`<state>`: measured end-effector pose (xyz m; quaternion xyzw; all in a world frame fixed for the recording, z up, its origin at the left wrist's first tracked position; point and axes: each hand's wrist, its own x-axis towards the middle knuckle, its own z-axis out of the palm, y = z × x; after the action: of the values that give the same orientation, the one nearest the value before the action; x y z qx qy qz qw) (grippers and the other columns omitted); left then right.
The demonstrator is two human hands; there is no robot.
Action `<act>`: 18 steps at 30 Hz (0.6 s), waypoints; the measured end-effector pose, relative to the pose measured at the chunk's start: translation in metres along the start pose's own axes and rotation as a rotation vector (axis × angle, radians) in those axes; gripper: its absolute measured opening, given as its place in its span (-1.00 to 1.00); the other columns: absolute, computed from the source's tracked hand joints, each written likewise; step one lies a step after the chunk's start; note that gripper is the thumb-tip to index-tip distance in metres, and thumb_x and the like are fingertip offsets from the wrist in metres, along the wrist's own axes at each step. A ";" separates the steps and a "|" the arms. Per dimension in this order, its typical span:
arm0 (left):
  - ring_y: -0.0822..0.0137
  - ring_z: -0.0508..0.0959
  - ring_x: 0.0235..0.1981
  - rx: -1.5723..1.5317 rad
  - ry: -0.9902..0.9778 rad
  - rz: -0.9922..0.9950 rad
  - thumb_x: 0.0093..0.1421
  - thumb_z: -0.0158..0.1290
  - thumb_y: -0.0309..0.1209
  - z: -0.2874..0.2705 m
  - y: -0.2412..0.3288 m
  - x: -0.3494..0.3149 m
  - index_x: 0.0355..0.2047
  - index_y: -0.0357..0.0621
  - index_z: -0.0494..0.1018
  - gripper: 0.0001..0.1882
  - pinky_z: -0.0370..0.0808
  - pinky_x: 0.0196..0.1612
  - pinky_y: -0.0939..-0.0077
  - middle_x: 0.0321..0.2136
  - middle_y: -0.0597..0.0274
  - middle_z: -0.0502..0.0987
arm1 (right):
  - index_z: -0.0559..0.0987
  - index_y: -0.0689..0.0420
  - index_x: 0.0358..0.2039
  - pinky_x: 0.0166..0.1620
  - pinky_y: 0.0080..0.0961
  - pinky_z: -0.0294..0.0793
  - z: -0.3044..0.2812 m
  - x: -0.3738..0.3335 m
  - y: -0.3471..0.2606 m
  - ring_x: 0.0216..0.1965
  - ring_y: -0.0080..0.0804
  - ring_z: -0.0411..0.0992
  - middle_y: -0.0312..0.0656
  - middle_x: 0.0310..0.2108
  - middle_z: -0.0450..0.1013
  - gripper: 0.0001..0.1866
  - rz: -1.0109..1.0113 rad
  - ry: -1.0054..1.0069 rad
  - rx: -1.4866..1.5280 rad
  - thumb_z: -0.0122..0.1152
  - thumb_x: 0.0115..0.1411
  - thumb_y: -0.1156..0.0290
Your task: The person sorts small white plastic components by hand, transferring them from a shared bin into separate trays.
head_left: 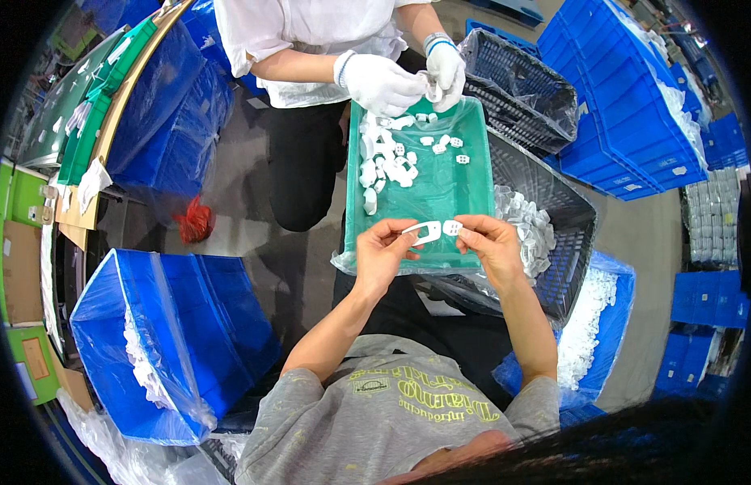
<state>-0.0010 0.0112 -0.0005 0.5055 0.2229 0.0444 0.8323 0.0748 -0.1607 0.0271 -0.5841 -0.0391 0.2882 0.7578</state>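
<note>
Over the near end of a green tray [464,194], my left hand [382,250] pinches a white plastic frame [427,233] with a long opening in it. Close beside that frame, my right hand [492,244] grips a small white part with dark holes [452,228] between thumb and fingers. The two pieces are nearly end to end; whether they touch I cannot tell. Loose white plastic parts [383,162] lie scattered over the tray's far half, some with the same holes. Across from me, a person's gloved hands [399,85] hold a small white piece above the tray's far edge.
A black crate [573,234] with clear-wrapped white parts [525,230] stands right of the tray, another black crate [513,89] beyond it. Large blue bins [626,105] stand at right and a blue bin [181,323] at left. A red bag [194,222] lies on the floor.
</note>
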 end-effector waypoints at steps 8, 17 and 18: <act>0.39 0.54 -0.46 -0.003 -0.022 0.005 0.06 0.06 -0.56 0.002 0.000 -0.004 -0.31 -0.34 0.44 -0.84 0.51 -0.46 0.57 -0.40 0.11 0.53 | 0.52 0.30 -0.44 -0.48 -0.63 0.37 0.001 -0.006 0.001 -0.49 -0.52 0.41 -0.17 -0.50 0.46 -0.88 0.007 0.056 -0.108 0.24 -0.02 0.54; 0.40 0.54 -0.46 -0.010 -0.005 -0.017 0.06 0.06 -0.56 -0.004 -0.005 0.001 -0.31 -0.34 0.44 -0.84 0.51 -0.47 0.58 -0.41 0.11 0.53 | 0.45 0.28 -0.38 -0.37 -0.53 0.47 -0.003 0.000 0.011 -0.37 -0.36 0.47 -0.08 -0.34 0.45 -0.89 -0.018 0.039 -0.021 0.11 0.03 0.61; 0.40 0.54 -0.46 -0.012 -0.002 -0.019 0.06 0.06 -0.56 -0.004 -0.005 0.001 -0.31 -0.34 0.44 -0.84 0.51 -0.47 0.58 -0.41 0.11 0.53 | 0.45 0.28 -0.38 -0.37 -0.53 0.47 -0.001 0.001 0.011 -0.37 -0.36 0.47 -0.08 -0.34 0.45 -0.89 -0.015 0.037 -0.023 0.11 0.03 0.61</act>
<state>-0.0021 0.0125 -0.0066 0.4983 0.2266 0.0375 0.8360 0.0720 -0.1599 0.0167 -0.5977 -0.0326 0.2713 0.7537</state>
